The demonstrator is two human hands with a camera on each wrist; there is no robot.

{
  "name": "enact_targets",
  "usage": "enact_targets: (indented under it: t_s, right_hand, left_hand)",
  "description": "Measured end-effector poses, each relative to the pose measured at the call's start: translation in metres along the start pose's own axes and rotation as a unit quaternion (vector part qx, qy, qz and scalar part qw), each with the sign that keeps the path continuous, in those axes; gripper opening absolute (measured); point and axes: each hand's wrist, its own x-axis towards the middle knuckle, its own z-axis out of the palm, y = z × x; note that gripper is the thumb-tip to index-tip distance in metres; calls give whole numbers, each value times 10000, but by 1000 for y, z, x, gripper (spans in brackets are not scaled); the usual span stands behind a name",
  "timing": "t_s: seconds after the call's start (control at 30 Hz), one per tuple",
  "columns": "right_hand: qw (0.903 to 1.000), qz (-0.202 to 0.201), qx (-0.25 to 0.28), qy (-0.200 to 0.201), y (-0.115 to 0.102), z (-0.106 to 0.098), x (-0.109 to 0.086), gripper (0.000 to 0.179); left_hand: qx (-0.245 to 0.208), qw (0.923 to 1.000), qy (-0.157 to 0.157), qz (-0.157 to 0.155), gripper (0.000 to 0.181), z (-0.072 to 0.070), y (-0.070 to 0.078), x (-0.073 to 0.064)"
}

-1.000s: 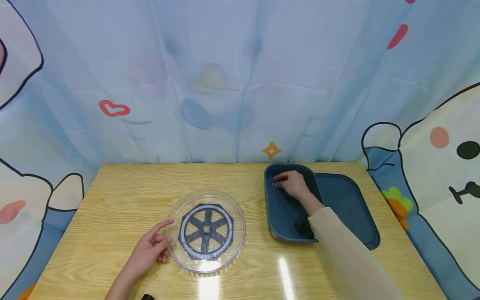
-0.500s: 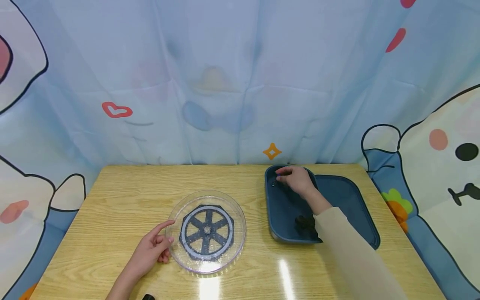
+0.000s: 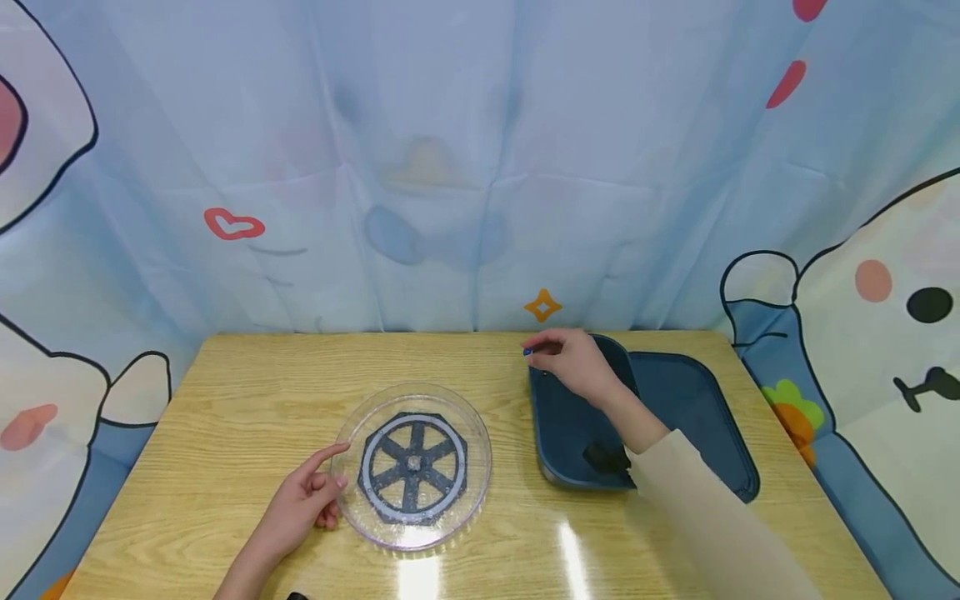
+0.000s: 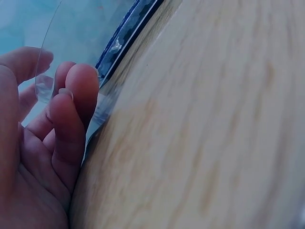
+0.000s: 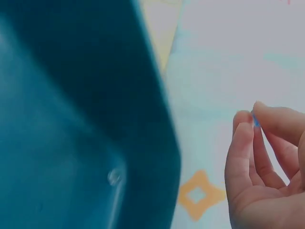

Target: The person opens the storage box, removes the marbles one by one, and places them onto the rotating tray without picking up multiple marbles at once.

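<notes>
A clear round dish point(image 3: 480, 492) lies on the table, with a dark six-spoked wheel shape point(image 3: 412, 475) showing in it. My left hand point(image 3: 300, 504) holds the dish's near-left rim, index finger and thumb over the edge and the other fingers curled beside it. In the left wrist view the see-through rim point(image 4: 43, 52) stands among those fingers. My right hand point(image 3: 576, 364) is raised over the far-left corner of a dark blue bin point(image 3: 551, 425). Between its thumb and fingertips it pinches a tiny blue piece point(image 3: 527, 352); the fingers mostly cover it in the right wrist view.
Beside the bin, to the right, lies a flat dark blue lid point(image 3: 697, 408). A black item point(image 3: 606, 458) sits at the bin's near end, and a small clear bead point(image 5: 115, 177) in its corner. A printed curtain point(image 3: 450, 167) hangs behind the wooden table point(image 3: 247, 400).
My right hand has lifted out of the bin and shifted left to its rim, bringing the tiny blue piece with it. The left hand and the dish have stayed in place.
</notes>
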Motion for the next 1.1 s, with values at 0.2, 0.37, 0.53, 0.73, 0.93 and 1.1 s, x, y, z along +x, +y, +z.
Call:
enact_targets:
  t_s: [0.2,0.37,0.53,0.73,0.93,1.1]
  right_hand:
    - [9989,-192,143,-401,-21,21,-11,23]
    - [9956,-410,350,-773,-30,43,-20,18]
    - [9899,-712,307,-1186,-34,64,-31,15]
    - [9809,-939,366,-1666,-32,86,-43,16]
    - [9767,-952,290,-1899,-26,104,-52,16]
    - [9741,-964,173,-2038,-23,113,-56,14]
  left_hand:
    - [-13,9999,59,-121,53,1,0,0]
    - [-31,9999,105,-118,53,2,0,-2]
    - [-21,9999,95,-122,52,2,1,0]
    - [11,10000,53,-63,53,2,2,0]
    - [-14,10000,6,77,55,2,3,-1]
    - [-26,9999,8,102,55,2,2,-1]
